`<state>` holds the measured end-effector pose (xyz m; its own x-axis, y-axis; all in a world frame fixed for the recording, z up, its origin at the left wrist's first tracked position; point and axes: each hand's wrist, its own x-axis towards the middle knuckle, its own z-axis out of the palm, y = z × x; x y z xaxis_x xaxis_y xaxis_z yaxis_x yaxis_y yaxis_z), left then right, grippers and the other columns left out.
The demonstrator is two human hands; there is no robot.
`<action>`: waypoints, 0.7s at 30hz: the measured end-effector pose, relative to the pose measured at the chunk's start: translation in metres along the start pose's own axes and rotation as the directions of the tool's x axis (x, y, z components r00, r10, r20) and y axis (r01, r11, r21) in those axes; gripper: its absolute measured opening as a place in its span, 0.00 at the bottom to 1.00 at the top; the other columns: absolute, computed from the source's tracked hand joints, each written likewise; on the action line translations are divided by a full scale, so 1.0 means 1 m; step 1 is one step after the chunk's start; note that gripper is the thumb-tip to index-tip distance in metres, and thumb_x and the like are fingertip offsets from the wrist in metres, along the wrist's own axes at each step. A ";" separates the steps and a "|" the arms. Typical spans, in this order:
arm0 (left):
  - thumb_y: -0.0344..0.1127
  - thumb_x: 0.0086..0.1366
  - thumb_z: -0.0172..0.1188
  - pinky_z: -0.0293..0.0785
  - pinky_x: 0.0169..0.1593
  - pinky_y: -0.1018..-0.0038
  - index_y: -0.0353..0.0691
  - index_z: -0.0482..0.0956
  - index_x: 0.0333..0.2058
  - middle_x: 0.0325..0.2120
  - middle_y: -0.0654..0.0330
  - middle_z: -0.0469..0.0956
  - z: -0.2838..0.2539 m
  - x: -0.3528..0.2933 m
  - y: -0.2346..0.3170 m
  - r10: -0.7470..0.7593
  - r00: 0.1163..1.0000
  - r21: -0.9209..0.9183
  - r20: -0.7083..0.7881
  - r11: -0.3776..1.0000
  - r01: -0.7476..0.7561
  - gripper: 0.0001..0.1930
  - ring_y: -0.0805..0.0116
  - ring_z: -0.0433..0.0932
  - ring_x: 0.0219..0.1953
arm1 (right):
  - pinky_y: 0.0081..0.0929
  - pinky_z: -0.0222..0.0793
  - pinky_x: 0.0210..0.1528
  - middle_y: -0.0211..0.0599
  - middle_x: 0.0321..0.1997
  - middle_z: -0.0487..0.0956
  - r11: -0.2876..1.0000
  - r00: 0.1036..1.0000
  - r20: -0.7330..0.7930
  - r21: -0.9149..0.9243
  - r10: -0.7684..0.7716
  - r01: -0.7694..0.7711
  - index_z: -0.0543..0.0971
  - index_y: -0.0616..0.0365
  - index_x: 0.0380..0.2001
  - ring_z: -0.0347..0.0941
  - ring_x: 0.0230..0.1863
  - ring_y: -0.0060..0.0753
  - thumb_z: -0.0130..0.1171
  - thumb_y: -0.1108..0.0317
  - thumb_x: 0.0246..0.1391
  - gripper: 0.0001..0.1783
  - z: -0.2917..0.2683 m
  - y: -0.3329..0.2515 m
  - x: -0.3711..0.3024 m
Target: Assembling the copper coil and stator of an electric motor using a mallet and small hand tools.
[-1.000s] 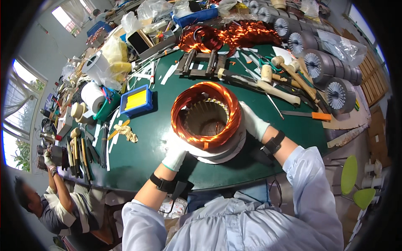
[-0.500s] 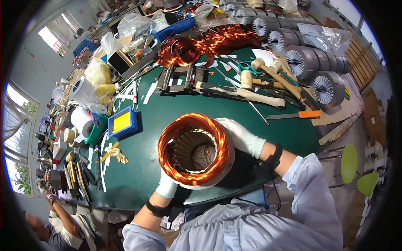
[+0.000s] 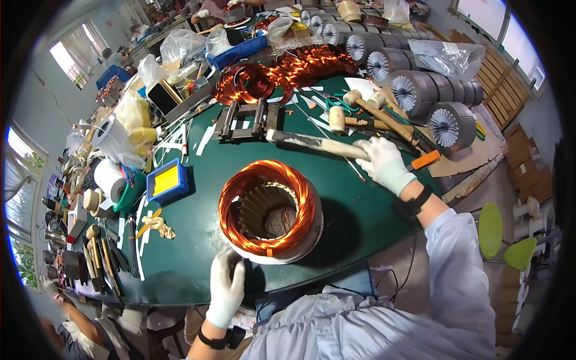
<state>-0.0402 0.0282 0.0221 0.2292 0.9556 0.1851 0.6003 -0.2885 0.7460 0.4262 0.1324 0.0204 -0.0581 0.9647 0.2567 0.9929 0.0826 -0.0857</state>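
Observation:
A motor stator with a thick ring of orange-brown copper winding on top stands upright before me on the green table. Its open bore shows dark slot walls and thin wires inside. My right hand, in a white glove, is closed around the handle end of a long wooden club, which lies to the far right of the stator. The club's thicker end has worn dark and pale patches. Close to the table's front edge, my gloved left hand holds nothing; its fingers curl loosely, with the thumb apart.
Behind the club lie wooden mallets and an orange-handled tool. A metal fixture and copper coils sit farther back. A blue tray is at the left; stator cores line the right. Another person works at lower left.
Both hands have let go of the stator. My right hand has reached out to the far right and taken hold of the club's handle; the left has drawn back toward me.

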 end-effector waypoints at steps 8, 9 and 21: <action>0.30 0.58 0.63 0.67 0.61 0.55 0.36 0.79 0.52 0.54 0.48 0.77 0.007 -0.030 -0.005 0.266 0.963 0.530 0.027 0.813 -0.239 0.22 0.46 0.75 0.55 | 0.43 0.72 0.52 0.39 0.42 0.77 0.986 0.987 -0.021 0.032 -0.161 0.162 0.79 0.52 0.49 0.74 0.46 0.49 0.63 0.54 0.61 0.19 -0.001 0.023 -0.049; 0.30 0.58 0.63 0.67 0.61 0.55 0.37 0.79 0.52 0.53 0.48 0.78 0.010 -0.031 -0.007 0.258 0.966 0.533 0.007 0.816 -0.222 0.21 0.46 0.75 0.55 | 0.42 0.72 0.53 0.39 0.42 0.77 0.995 0.998 0.023 0.089 -0.052 0.050 0.79 0.53 0.50 0.74 0.46 0.49 0.62 0.53 0.61 0.19 -0.005 0.022 -0.053; 0.24 0.53 0.61 0.65 0.61 0.55 0.36 0.79 0.50 0.53 0.49 0.77 0.011 -0.031 -0.002 0.255 0.967 0.523 -0.028 0.828 -0.203 0.23 0.47 0.75 0.55 | 0.46 0.76 0.49 0.46 0.42 0.84 0.952 0.953 0.015 -0.055 -0.302 0.302 0.85 0.53 0.42 0.81 0.44 0.50 0.58 0.56 0.61 0.15 -0.039 0.006 0.155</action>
<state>-0.0403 -0.0014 0.0078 0.3528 0.8520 0.3868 0.8514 -0.4638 0.2449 0.4275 0.2727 0.0972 -0.3569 0.8984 0.2561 0.9330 0.3565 0.0494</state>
